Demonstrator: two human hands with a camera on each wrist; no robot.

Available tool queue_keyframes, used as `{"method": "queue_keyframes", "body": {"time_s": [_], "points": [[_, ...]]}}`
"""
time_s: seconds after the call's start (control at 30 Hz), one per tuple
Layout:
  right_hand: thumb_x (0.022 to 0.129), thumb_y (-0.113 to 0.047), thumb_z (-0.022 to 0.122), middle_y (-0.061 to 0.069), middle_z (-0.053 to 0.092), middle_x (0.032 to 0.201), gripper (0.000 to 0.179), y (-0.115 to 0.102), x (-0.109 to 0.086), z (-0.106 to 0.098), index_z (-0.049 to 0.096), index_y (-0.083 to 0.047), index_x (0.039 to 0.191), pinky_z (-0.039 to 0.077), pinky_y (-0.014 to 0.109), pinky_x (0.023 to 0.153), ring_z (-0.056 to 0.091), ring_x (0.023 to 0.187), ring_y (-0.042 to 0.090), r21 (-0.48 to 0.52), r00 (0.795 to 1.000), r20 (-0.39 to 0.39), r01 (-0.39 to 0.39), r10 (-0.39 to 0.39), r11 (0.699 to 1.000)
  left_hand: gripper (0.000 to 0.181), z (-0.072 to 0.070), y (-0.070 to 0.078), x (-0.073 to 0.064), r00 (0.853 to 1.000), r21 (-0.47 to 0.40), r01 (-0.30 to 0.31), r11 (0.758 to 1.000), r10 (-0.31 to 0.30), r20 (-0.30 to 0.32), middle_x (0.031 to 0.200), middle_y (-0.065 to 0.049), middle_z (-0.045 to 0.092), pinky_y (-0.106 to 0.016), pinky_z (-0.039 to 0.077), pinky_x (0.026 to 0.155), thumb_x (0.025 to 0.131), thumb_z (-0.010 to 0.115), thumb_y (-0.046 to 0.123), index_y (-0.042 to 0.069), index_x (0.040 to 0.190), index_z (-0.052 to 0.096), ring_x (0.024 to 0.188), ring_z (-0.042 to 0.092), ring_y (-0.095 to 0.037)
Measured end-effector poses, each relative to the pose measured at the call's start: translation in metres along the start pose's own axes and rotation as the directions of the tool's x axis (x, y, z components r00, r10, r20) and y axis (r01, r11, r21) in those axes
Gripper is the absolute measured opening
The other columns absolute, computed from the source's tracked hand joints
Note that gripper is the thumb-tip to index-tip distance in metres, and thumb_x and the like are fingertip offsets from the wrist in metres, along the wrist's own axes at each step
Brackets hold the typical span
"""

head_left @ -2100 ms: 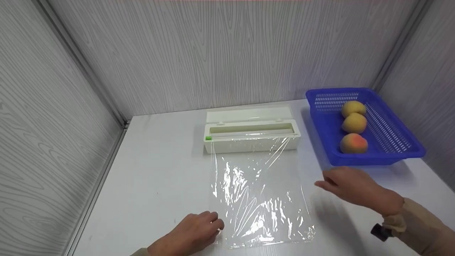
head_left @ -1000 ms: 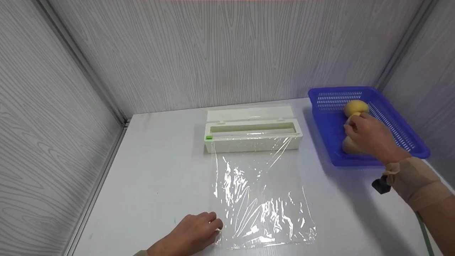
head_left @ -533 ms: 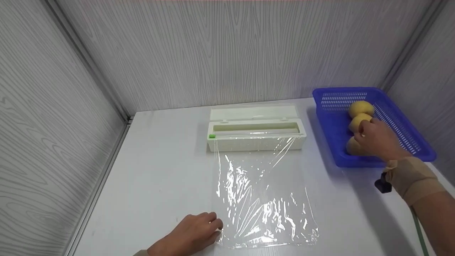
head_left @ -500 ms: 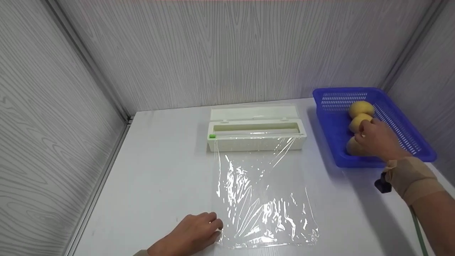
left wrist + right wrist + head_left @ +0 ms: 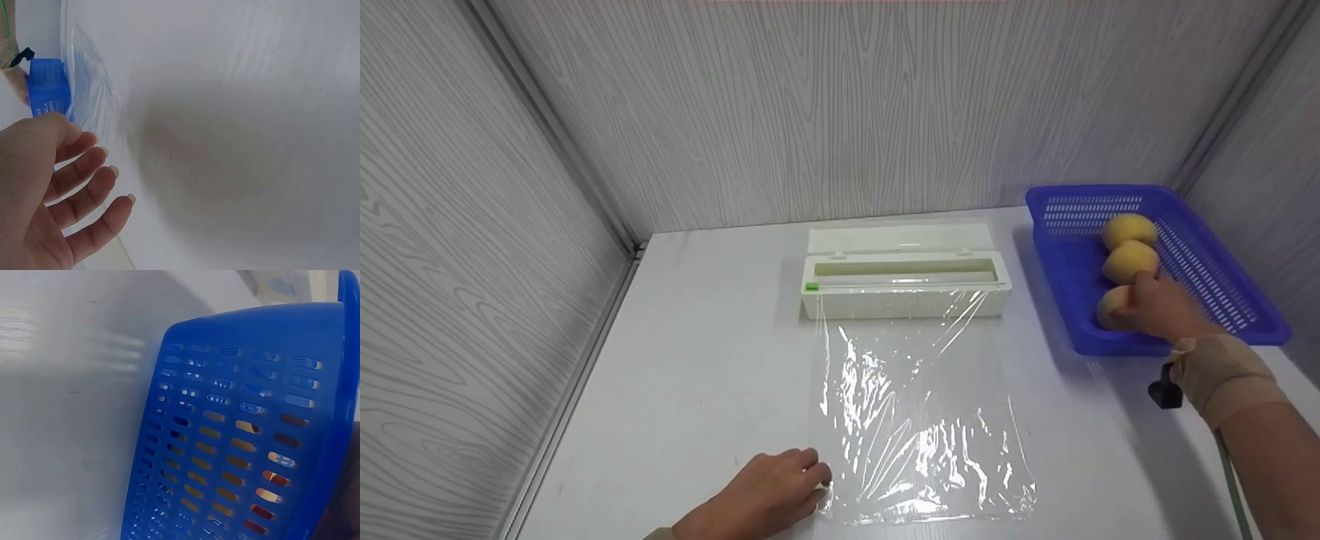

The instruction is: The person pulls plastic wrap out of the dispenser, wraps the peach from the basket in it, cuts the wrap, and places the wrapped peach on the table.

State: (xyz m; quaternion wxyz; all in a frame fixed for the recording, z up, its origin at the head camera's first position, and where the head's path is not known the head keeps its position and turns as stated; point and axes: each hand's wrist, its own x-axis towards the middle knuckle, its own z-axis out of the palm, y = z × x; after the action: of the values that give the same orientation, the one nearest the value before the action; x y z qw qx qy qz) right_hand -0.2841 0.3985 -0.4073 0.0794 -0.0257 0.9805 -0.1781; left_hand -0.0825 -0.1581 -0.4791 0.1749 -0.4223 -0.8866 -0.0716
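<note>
In the head view, my right hand (image 5: 1162, 306) is inside the blue basket (image 5: 1057, 300), its thumb and fingers around the nearest peach (image 5: 1111, 306). Two more peaches sit in a row behind it, the middle peach (image 5: 1130, 261) right at my knuckles. The right wrist view shows mostly the basket's slotted wall (image 5: 236, 410); the rim hides most of the hand. My left hand (image 5: 772, 487) lies by the lower left corner of a clear sheet of cling film (image 5: 915, 420). Its fingers (image 5: 90, 191) are loosely bent in the left wrist view, with the film beyond the thumb.
A white cling film dispenser (image 5: 907, 304) stands at the back of the white table (image 5: 712, 337), lid (image 5: 900, 238) raised, with a green slider (image 5: 811, 286) at its left end. The film runs from it toward the front. Grained panels wall the table's back and sides.
My right hand went from beside the film into the basket, over the middle peach, then down to the nearest one. The left hand stayed by the film corner. The view shifted slightly.
</note>
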Motion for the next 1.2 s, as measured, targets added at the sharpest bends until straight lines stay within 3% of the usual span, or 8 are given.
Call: {"method": "queue_keyframes", "body": {"time_s": [0.13, 0.33, 0.5, 0.7, 0.93, 1.07, 1.2], "points": [[0.088, -0.040, 0.067, 0.034, 0.041, 0.117, 0.072, 0.000, 0.001, -0.001, 0.036, 0.013, 0.126, 0.040, 0.062, 0.087, 0.044, 0.102, 0.047, 0.041, 0.998, 0.054, -0.025, 0.023, 0.999, 0.015, 0.000, 0.000, 0.000, 1.000, 0.001, 0.005, 1.000, -0.005, 0.003, 0.077, 0.010, 0.054, -0.012, 0.025, 0.047, 0.081, 0.076, 0.020, 0.022, 0.091, 0.064, 0.062, 0.047, -0.005], [0.087, -0.043, 0.068, 0.042, 0.042, 0.121, 0.091, 0.005, 0.001, -0.002, 0.026, 0.020, 0.137, 0.039, 0.066, 0.091, 0.045, 0.104, 0.051, 0.041, 0.997, 0.071, -0.032, 0.029, 0.999, 0.014, -0.001, 0.001, -0.002, 1.000, 0.000, 0.005, 1.000, -0.005, 0.026, 0.077, 0.009, 0.054, -0.011, 0.024, 0.047, 0.082, 0.075, 0.018, 0.022, 0.091, 0.064, 0.062, 0.045, -0.004], [0.086, -0.040, 0.069, 0.047, 0.046, 0.121, 0.100, 0.009, 0.000, -0.001, 0.016, 0.026, 0.140, 0.042, 0.065, 0.092, 0.052, 0.103, 0.053, 0.047, 0.998, 0.067, -0.003, 0.000, 0.999, 0.017, -0.001, 0.001, -0.003, 1.000, 0.026, -0.013, 1.000, 0.014, -0.005, 0.075, 0.010, 0.052, -0.011, 0.021, 0.047, 0.080, 0.076, 0.018, 0.022, 0.089, 0.063, 0.060, 0.042, -0.003], [0.086, -0.047, 0.071, 0.046, 0.043, 0.124, 0.109, 0.010, 0.002, 0.000, 0.009, 0.022, 0.144, 0.038, 0.067, 0.097, 0.048, 0.108, 0.052, 0.088, 0.995, 0.095, -0.026, 0.017, 0.996, 0.017, 0.000, 0.002, -0.004, 0.999, 0.028, -0.023, 0.999, 0.024, -0.030, 0.075, 0.009, 0.052, -0.011, 0.019, 0.047, 0.080, 0.077, 0.018, 0.021, 0.089, 0.063, 0.060, 0.042, -0.003], [0.087, -0.053, 0.067, 0.036, 0.049, 0.120, 0.100, 0.012, 0.002, 0.005, 0.021, 0.017, 0.142, 0.046, 0.054, 0.086, 0.052, 0.101, 0.044, 0.101, 0.998, 0.047, -0.049, 0.044, 0.994, 0.016, -0.001, 0.002, -0.007, 0.999, 0.033, -0.012, 0.999, 0.013, -0.032, 0.074, 0.009, 0.052, -0.011, 0.018, 0.048, 0.080, 0.076, 0.018, 0.021, 0.088, 0.063, 0.059, 0.041, -0.004], [0.089, -0.044, 0.065, 0.037, 0.048, 0.123, 0.089, 0.013, 0.001, 0.004, 0.024, 0.017, 0.140, 0.043, 0.059, 0.090, 0.050, 0.104, 0.046, 0.127, 0.999, 0.024, -0.032, 0.029, 0.991, 0.015, -0.002, 0.001, -0.009, 1.000, 0.038, 0.010, 0.999, -0.009, -0.028, 0.073, 0.009, 0.052, -0.011, 0.019, 0.047, 0.081, 0.076, 0.018, 0.022, 0.088, 0.063, 0.059, 0.040, -0.003], [0.089, -0.044, 0.065, 0.038, 0.049, 0.122, 0.086, 0.011, 0.001, 0.003, 0.028, 0.016, 0.139, 0.042, 0.062, 0.091, 0.051, 0.103, 0.047, 0.122, 0.999, -0.054, -0.001, 0.008, 0.993, 0.014, -0.004, 0.002, -0.010, 1.000, 0.027, 0.029, 0.999, -0.029, 0.001, 0.074, 0.009, 0.053, -0.012, 0.024, 0.046, 0.082, 0.075, 0.019, 0.022, 0.091, 0.063, 0.060, 0.041, -0.003]]}}
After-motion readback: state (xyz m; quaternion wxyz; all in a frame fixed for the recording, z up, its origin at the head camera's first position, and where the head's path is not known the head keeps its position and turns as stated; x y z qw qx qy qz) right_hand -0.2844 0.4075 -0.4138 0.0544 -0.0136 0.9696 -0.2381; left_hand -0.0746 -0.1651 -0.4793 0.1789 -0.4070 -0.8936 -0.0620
